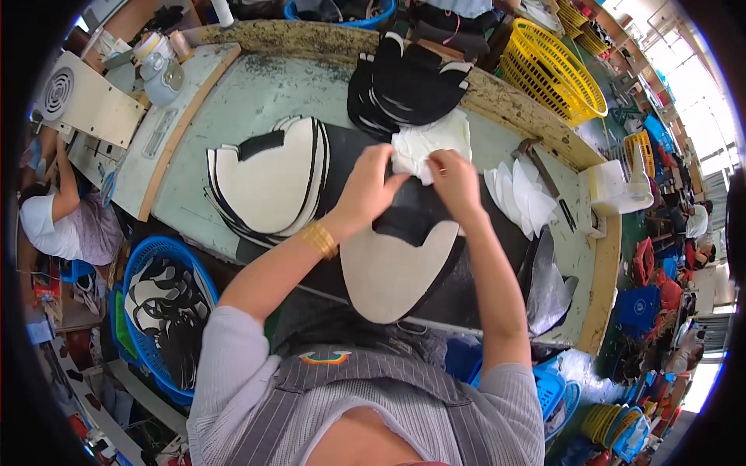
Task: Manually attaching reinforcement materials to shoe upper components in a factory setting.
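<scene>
Thin white sheets (435, 140), partly crumpled, lie in front of my hands at the far middle of the bench. My right hand (457, 182) pinches the near edge of one sheet. At their left edge is my left hand (365, 190), its thumb and fingers apart; whether it touches them is hard to tell. Beneath my forearms a cream, U-shaped shoe upper piece (392, 276) with a black back lies on a dark mat (338, 159). To its left sits a stack of similar cream pieces with black edges (268, 182). A black stack of pieces (408, 85) stands beyond the sheets.
Right of my hands lie white curved pieces (519, 196), a hammer (542, 167) and a clear plastic bag (550, 291). A raised wooden rim (311, 35) borders the bench. A blue basket of pieces (159, 252) stands at left, a yellow basket (552, 74) far right. Another person (66, 221) sits at left.
</scene>
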The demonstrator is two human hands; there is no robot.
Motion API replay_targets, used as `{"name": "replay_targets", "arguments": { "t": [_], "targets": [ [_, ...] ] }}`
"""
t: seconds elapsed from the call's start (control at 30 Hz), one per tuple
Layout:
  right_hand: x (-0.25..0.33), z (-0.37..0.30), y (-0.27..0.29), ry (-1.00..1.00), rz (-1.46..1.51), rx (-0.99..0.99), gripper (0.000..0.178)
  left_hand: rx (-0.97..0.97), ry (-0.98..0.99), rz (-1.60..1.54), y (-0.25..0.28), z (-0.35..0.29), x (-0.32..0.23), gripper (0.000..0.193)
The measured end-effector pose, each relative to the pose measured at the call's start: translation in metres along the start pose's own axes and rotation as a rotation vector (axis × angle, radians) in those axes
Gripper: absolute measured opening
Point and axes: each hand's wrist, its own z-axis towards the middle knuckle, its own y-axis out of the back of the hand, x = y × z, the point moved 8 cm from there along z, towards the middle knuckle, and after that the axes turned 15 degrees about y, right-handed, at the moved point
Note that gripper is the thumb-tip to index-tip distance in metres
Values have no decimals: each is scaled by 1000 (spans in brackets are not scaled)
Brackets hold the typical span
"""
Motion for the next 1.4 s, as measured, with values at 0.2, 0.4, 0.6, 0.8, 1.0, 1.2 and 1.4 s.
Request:
{"name": "replay_targets", "arguments": {
  "t": [0.2, 0.4, 0.6, 0.8, 1.0, 1.2, 1.4],
  "targets": [
    [4, 10, -27, 132, -150, 119, 9, 228, 713, -280, -52, 32, 61, 56],
    [9, 23, -8, 187, -13, -20, 10, 266, 858, -845, -68, 23, 55, 52],
    [12, 21, -16, 241, -100, 194, 10, 365, 992, -1042, -80, 14, 59, 29],
    [34, 21, -27, 375, -288, 291, 6, 320, 932, -996, -78, 6, 68, 26],
    [22, 19, -12, 320, 31, 171, 8, 312, 893, -958, -80, 5, 67, 24],
    [27, 25, -20, 377, -174, 286, 9, 300, 860, -850, -75, 9, 58, 22],
    [-45, 1, 16, -137, 281, -56, 12, 298, 867, -906, -81, 4, 55, 26]
  ]
}}
